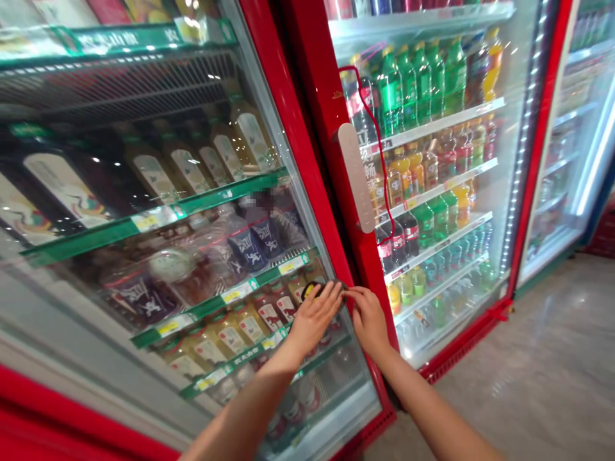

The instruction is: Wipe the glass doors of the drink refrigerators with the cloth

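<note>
Both hands are at the lower right part of a red-framed glass cooler door (307, 160). My left hand (317, 314) lies with its fingers stretched over a small black and yellow item (310, 291) at the glass, near the frame. Beside it, my right hand (369, 317) has bent fingers, and its fingertips meet a dark edge next to my left fingertips. What the right fingers hold, if anything, is too small to make out. Behind the glass stand bottles with pale labels (250, 323) on green-edged shelves (192, 317).
A second cooler on the right holds green bottles (391, 86) and other drinks; its door has a long pale handle (356, 178) and a red cord (379, 137). Another lit cooler (571, 147) stands farther right. Grey floor (542, 378) shows at the lower right.
</note>
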Available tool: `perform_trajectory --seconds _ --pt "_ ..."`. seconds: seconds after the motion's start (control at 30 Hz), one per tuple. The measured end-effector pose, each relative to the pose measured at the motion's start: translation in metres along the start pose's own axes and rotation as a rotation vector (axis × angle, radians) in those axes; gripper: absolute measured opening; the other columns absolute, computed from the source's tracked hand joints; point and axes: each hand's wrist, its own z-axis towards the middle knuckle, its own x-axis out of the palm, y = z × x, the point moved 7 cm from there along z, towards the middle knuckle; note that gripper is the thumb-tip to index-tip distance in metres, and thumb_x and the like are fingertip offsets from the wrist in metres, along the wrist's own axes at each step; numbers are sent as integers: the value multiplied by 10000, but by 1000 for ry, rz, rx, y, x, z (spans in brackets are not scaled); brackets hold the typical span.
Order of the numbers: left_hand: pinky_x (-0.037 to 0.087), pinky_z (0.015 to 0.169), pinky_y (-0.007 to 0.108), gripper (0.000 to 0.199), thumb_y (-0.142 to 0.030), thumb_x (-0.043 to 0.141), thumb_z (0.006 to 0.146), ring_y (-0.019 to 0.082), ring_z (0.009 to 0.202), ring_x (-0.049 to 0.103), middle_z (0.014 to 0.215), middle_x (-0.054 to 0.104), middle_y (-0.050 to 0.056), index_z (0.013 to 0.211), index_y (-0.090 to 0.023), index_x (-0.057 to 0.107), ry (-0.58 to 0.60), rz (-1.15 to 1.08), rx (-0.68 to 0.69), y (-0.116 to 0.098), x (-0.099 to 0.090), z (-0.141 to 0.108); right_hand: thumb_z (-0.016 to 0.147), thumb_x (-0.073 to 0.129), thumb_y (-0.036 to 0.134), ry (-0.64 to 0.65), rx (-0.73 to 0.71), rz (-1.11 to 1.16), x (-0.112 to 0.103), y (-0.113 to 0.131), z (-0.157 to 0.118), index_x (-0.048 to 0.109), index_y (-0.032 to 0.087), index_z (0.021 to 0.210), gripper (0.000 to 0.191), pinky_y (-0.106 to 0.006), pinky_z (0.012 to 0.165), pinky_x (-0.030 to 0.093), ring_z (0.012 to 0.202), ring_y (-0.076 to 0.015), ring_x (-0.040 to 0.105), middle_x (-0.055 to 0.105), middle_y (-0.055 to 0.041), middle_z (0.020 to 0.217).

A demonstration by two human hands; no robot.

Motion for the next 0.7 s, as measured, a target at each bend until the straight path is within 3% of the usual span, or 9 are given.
perform_trajectory --seconds 0.07,0.17,0.23,0.3,0.43,0.5,0.57,0.63,0.7 --pt "280 1297 440 573 -85 497 936 224 1545 282 1644 364 44 1500 -188 499 7 -21 -5 12 -3 17 823 440 20 20 8 -7 -1 0 -2 706 235 1168 485 -488 994 537 1125 -271 630 679 -109 1184" --pt "304 1290 461 649 -63 460 959 227 1561 215 1648 352 16 1575 -257 388 0 -36 -180 45 -9 32 814 440 16 54 14 -23 -7 3 -3 714 227 1163 491 -491 1003 530 1133 -274 624 676 -112 1184" --pt "281 1295 500 705 -53 456 957 233 1571 171 1648 346 27 1608 -283 313 11 -62 -311 53 -11 20 820 441 21 67 19 -32 -13 5 -2 716 226 1169 489 -489 1007 526 1133 -272 621 674 -112 1185" --pt "256 1300 523 736 -38 474 939 240 1570 189 1640 362 57 1616 -264 293 38 -84 -358 44 -10 -5 826 442 32 74 28 -44 -19 6 0 714 230 1188 494 -487 1011 525 1131 -270 621 673 -110 1188" --pt "288 1296 424 673 -47 494 935 177 1525 347 1614 437 42 1567 -257 395 121 -154 -32 2 -4 -37 825 441 44 112 20 -53 -18 12 6 696 230 1251 531 -492 1049 519 1176 -272 619 667 -116 1236" --pt "301 1288 385 656 -47 488 946 147 1513 369 1616 442 20 1555 -275 408 126 -182 64 6 -7 -38 821 441 41 127 4 -41 -13 18 10 679 230 1288 557 -498 1079 509 1215 -271 612 659 -120 1270" --pt "284 1296 402 686 -33 473 948 154 1534 323 1632 416 10 1574 -293 370 101 -171 -36 30 -12 -36 813 445 33 144 -19 -29 -7 27 13 659 238 1323 590 -503 1101 502 1251 -268 603 645 -121 1309" --pt "246 1308 459 736 -28 470 945 186 1565 234 1646 383 12 1605 -308 305 70 -141 -236 54 -20 -43 804 448 18 177 -59 -33 1 38 16 628 251 1368 636 -506 1119 495 1300 -266 581 617 -120 1375" --pt "203 1315 505 784 -24 490 927 213 1577 181 1644 374 27 1621 -312 266 55 -119 -394 61 -25 -61 796 447 3 229 -122 -59 10 50 17 574 257 1434 698 -507 1146 477 1382 -264 525 556 -119 1475"
